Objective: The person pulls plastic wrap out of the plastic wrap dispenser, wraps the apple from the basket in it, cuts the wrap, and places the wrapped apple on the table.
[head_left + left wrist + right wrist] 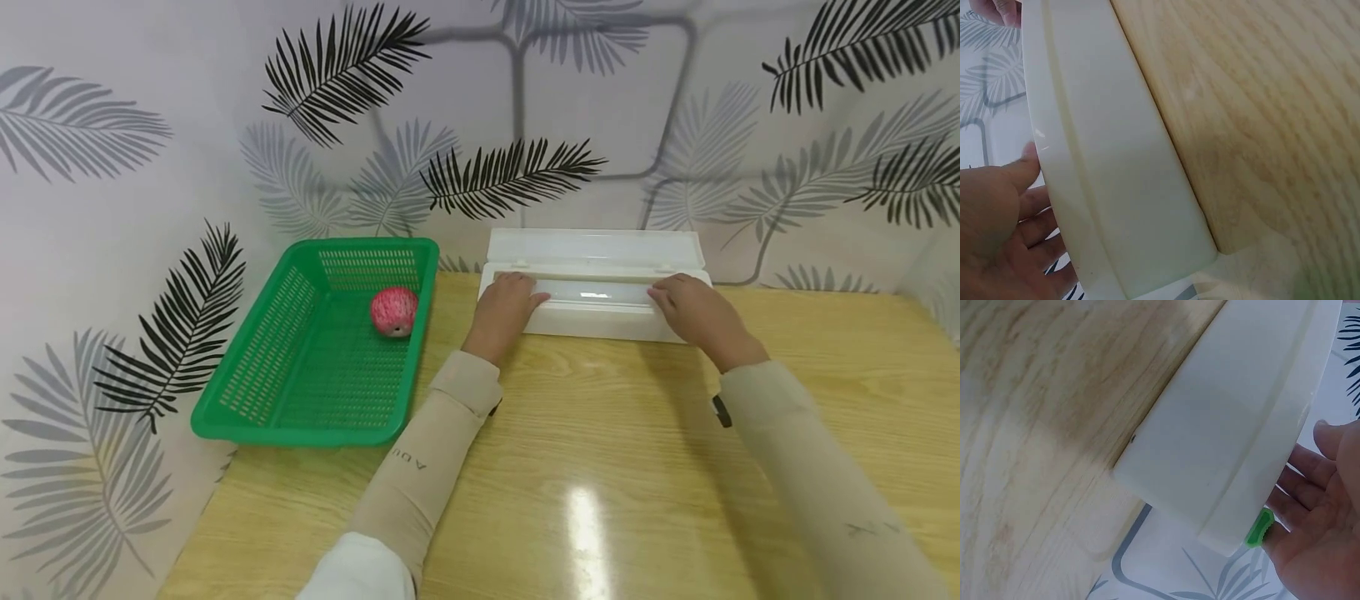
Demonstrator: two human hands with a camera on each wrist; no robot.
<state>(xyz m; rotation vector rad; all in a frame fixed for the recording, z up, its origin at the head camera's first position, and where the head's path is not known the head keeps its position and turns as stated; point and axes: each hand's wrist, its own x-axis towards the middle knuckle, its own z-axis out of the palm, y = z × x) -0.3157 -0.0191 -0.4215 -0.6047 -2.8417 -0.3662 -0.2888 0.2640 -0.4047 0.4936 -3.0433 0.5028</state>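
A long white cling film dispenser [606, 323] lies at the back of the table, its lid [592, 246] raised against the wall. Inside shows a shiny roll of cling film [592, 292]. My left hand [504, 310] grips the roll's left end and my right hand [697, 315] its right end, thumbs pointing inward. In the wrist views the fingertips of the left hand [1010, 231] and right hand [1316, 506] are hidden behind the dispenser's rim. A small green piece [1260, 528] sits at the dispenser's edge by the right fingers.
A green plastic basket [300, 433] stands to the left, holding a red-and-white apple [394, 312] near its right wall. The wood-grain table [600, 442] extends in front of the dispenser. Behind it rises a wall covering [487, 100] with a leaf pattern.
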